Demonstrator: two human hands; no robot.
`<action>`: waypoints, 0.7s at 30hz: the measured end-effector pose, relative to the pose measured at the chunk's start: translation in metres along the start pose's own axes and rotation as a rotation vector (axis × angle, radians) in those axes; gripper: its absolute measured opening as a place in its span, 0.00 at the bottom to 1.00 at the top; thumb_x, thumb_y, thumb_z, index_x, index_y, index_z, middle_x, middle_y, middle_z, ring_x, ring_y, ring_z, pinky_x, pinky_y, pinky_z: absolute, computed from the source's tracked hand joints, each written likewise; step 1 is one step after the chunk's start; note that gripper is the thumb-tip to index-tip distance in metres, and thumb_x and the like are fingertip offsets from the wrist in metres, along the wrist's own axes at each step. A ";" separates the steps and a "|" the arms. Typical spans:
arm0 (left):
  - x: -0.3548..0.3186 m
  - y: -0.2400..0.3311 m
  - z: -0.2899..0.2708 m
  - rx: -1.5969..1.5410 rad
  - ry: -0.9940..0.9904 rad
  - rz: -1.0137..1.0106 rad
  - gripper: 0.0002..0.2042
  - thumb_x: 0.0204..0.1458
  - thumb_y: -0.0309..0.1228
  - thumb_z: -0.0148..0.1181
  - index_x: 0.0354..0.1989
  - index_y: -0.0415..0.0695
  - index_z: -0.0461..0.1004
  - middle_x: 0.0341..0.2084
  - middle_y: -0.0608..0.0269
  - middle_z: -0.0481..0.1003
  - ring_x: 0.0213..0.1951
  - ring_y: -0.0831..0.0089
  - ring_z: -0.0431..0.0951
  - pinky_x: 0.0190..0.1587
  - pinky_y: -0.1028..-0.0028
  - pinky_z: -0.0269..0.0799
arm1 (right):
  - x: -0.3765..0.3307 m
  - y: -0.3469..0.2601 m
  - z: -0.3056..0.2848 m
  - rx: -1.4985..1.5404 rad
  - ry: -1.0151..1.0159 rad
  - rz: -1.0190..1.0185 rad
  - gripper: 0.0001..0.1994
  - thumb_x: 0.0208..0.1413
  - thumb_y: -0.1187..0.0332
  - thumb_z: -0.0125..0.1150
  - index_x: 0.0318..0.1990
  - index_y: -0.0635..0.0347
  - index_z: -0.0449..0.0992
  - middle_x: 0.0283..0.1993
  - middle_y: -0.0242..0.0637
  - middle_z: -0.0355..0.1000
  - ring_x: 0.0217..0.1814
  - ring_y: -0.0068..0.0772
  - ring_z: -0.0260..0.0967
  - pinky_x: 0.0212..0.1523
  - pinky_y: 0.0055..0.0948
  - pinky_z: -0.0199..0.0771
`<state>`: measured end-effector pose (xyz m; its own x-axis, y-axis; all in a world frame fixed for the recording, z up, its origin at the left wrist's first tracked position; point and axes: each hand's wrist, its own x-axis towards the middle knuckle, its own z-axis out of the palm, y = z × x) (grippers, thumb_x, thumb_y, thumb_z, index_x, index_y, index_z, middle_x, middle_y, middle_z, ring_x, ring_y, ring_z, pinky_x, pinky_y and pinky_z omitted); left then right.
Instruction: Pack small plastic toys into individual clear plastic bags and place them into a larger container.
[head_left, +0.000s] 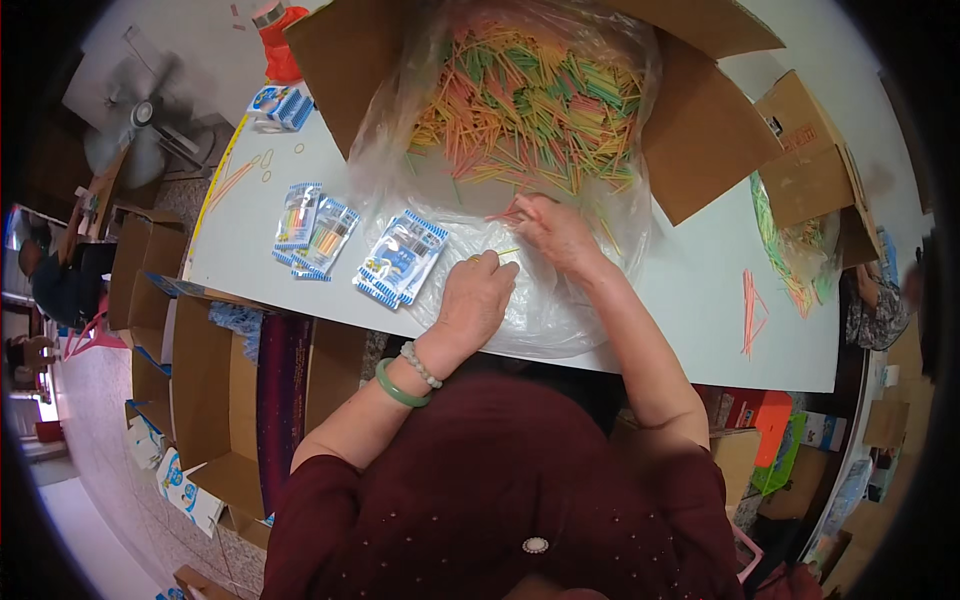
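Observation:
A large heap of thin pink, yellow, orange and green sticks (540, 110) lies in a clear plastic bag (550, 335) that spreads from an open carton (345, 70) onto the white table. At the near edge of the heap, my right hand (558, 235) is closed round a few pink sticks (502, 214), their ends poking out to the left. Lower and to the left, my left hand (478, 298) hovers over the bag, fingers pinched on a yellow stick (508, 251). Left of it lies a blue-and-white packet (402, 258). What the sticks are made of I cannot tell.
Two see-through packets of sticks (316, 232) overlap further left, near rubber bands (265, 160) and a packet stack (281, 108). Loose pink sticks (750, 315) lie at right, by another carton (810, 160). An opened box (215, 390) stands below the table's left edge.

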<state>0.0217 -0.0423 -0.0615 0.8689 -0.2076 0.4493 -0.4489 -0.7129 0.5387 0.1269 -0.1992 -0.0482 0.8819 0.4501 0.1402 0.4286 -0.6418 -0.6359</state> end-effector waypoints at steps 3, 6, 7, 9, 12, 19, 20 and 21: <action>-0.002 -0.007 -0.003 -0.009 -0.017 0.014 0.06 0.42 0.24 0.59 0.30 0.42 0.73 0.23 0.56 0.66 0.28 0.56 0.69 0.30 0.60 0.64 | 0.016 -0.036 -0.004 -0.252 -0.216 0.065 0.12 0.54 0.64 0.49 0.41 0.61 0.71 0.42 0.48 0.74 0.43 0.50 0.72 0.42 0.45 0.70; -0.003 -0.011 -0.004 -0.075 -0.007 0.025 0.04 0.43 0.24 0.58 0.28 0.42 0.71 0.23 0.57 0.66 0.28 0.56 0.69 0.30 0.60 0.64 | 0.031 -0.039 -0.005 -0.348 -0.346 0.184 0.13 0.53 0.62 0.49 0.39 0.59 0.74 0.40 0.48 0.74 0.42 0.52 0.71 0.42 0.45 0.70; -0.003 -0.011 -0.003 -0.078 -0.006 0.021 0.04 0.43 0.24 0.58 0.27 0.42 0.70 0.23 0.57 0.66 0.28 0.56 0.69 0.30 0.60 0.64 | 0.034 -0.037 -0.005 -0.339 -0.407 0.208 0.13 0.53 0.60 0.50 0.38 0.58 0.74 0.39 0.48 0.74 0.40 0.53 0.71 0.41 0.44 0.70; -0.003 -0.013 -0.004 -0.085 -0.001 0.014 0.04 0.43 0.24 0.58 0.26 0.43 0.69 0.23 0.57 0.66 0.28 0.56 0.69 0.31 0.61 0.64 | 0.037 -0.037 -0.004 -0.383 -0.449 0.152 0.12 0.52 0.61 0.51 0.37 0.59 0.74 0.36 0.45 0.74 0.37 0.47 0.72 0.37 0.40 0.70; -0.002 -0.011 -0.006 -0.133 0.012 0.002 0.04 0.43 0.24 0.58 0.25 0.43 0.68 0.23 0.57 0.65 0.29 0.56 0.68 0.32 0.61 0.64 | 0.028 -0.013 -0.006 -0.042 -0.407 0.188 0.09 0.50 0.64 0.55 0.33 0.60 0.74 0.30 0.34 0.71 0.30 0.31 0.68 0.30 0.30 0.66; -0.001 -0.009 -0.010 -0.130 0.020 -0.014 0.04 0.44 0.25 0.57 0.26 0.42 0.68 0.24 0.56 0.65 0.29 0.56 0.68 0.32 0.61 0.63 | 0.010 -0.028 0.008 0.873 -0.085 0.390 0.05 0.48 0.69 0.58 0.30 0.59 0.71 0.24 0.22 0.60 0.24 0.14 0.54 0.24 0.18 0.54; 0.000 -0.009 -0.010 -0.095 0.006 -0.002 0.04 0.44 0.25 0.57 0.26 0.42 0.68 0.24 0.56 0.65 0.29 0.56 0.68 0.31 0.62 0.62 | 0.011 -0.022 0.007 0.880 -0.077 0.394 0.05 0.48 0.69 0.58 0.30 0.59 0.71 0.24 0.22 0.60 0.24 0.14 0.54 0.24 0.18 0.54; 0.001 -0.010 -0.012 -0.094 -0.004 0.003 0.04 0.44 0.25 0.57 0.26 0.42 0.68 0.24 0.56 0.65 0.29 0.56 0.68 0.31 0.62 0.62 | 0.013 -0.012 0.003 1.035 -0.033 0.417 0.05 0.49 0.70 0.58 0.31 0.58 0.70 0.24 0.23 0.61 0.24 0.15 0.56 0.25 0.18 0.55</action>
<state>0.0249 -0.0274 -0.0583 0.8682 -0.2122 0.4485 -0.4690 -0.6461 0.6022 0.1324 -0.1837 -0.0414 0.9063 0.3465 -0.2421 -0.2836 0.0737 -0.9561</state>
